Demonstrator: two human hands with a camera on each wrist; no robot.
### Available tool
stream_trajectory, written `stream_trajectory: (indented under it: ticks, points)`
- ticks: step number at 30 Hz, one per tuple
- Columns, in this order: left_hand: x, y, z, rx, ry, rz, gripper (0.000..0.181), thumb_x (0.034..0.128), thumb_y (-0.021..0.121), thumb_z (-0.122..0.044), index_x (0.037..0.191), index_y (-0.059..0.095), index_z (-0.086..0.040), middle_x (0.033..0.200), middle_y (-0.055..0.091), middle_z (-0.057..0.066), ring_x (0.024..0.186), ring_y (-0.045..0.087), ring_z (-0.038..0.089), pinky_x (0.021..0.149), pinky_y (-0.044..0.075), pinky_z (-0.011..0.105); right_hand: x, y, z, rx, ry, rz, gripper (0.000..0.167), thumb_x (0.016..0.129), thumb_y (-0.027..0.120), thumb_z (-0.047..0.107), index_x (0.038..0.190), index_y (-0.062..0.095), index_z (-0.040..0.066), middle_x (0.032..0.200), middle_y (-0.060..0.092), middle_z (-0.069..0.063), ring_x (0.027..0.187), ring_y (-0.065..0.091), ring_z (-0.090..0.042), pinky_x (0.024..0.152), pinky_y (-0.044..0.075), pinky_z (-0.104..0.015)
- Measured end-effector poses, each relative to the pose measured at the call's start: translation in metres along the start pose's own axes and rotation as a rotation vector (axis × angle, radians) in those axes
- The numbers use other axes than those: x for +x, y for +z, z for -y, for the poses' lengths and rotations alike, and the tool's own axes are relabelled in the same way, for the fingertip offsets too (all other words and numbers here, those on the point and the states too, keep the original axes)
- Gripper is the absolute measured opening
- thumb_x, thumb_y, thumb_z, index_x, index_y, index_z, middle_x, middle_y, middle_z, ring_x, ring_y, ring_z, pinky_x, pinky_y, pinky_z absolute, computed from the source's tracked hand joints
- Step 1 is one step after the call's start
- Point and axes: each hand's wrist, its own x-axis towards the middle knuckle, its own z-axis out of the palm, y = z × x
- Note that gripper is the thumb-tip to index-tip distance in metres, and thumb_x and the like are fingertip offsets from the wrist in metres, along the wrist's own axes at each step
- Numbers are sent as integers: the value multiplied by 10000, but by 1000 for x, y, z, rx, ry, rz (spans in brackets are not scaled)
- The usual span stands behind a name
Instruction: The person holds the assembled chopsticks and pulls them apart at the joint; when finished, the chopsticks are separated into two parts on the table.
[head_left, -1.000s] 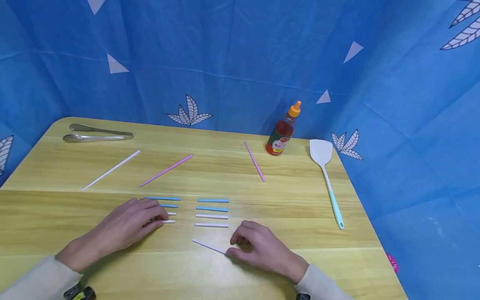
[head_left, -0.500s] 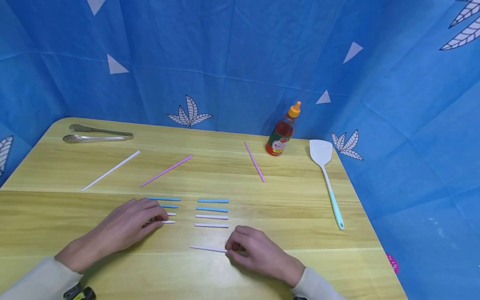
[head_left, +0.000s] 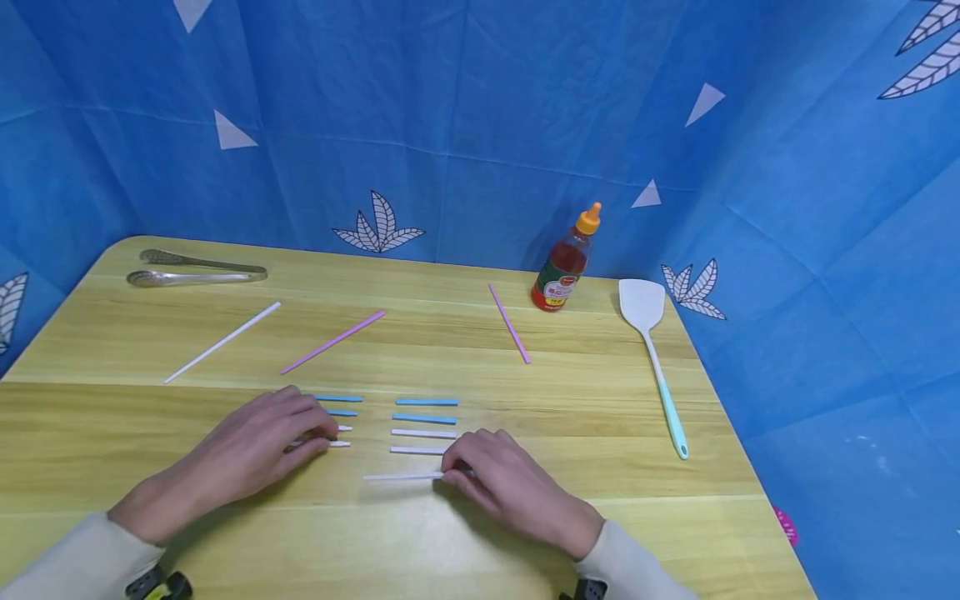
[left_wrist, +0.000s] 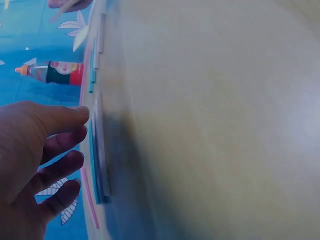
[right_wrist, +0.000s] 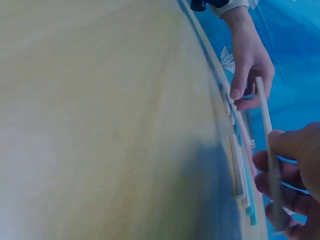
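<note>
My right hand pinches a thin white stick near its right end. The right wrist view shows this white stick between thumb and fingers, raised off the table. My left hand hovers over the left column of sticks, fingers loosely bent and holding nothing. Beneath it, the right ends of blue sticks and white sticks poke out; the rest is hidden. The right column has two blue sticks and two pale sticks, lying roughly parallel.
A long white stick and two pink sticks lie farther back on the wooden table. Metal tongs lie back left. A red sauce bottle stands back right, beside a white spatula. Blue cloth hangs behind.
My right hand has gripped the white stick by its right end, lifted it and shifted it left and slightly away from me. The left hand has barely moved.
</note>
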Motion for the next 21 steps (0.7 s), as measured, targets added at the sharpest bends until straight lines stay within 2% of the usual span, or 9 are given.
stream_trajectory:
  ticks: [5,9,15,21]
  points:
    - [10,-6,-11,-61,-1,-10,165,962,841,-209,1082,799,-313,1073,739,-214,1002,649,45,874,577,384,13,0,4,69,-16,-14,82,1074,717,192,1149,688,178,1065,730,94,971,689,-35,885,579,-219]
    - [18,-9,-24,-155,-11,12,112,1025,776,-228,1077,788,-327,1073,716,-246,1030,650,34,878,570,361,23,5,6,105,-17,-33,85,1074,717,182,1152,683,171,1070,706,83,925,644,-10,836,545,-145]
    - [27,-5,-40,-288,-17,80,116,1111,660,-312,1084,772,-326,1038,692,-252,941,611,-34,830,556,313,37,10,9,143,-11,-68,84,1069,723,150,1143,685,159,1076,673,58,918,622,-21,841,539,-121]
    - [29,0,-45,-326,-21,88,99,1105,673,-277,1116,766,-307,1024,692,-242,906,607,-43,802,563,292,44,13,10,210,20,-73,100,1056,738,131,1143,689,138,1111,693,28,939,659,-43,872,557,-104]
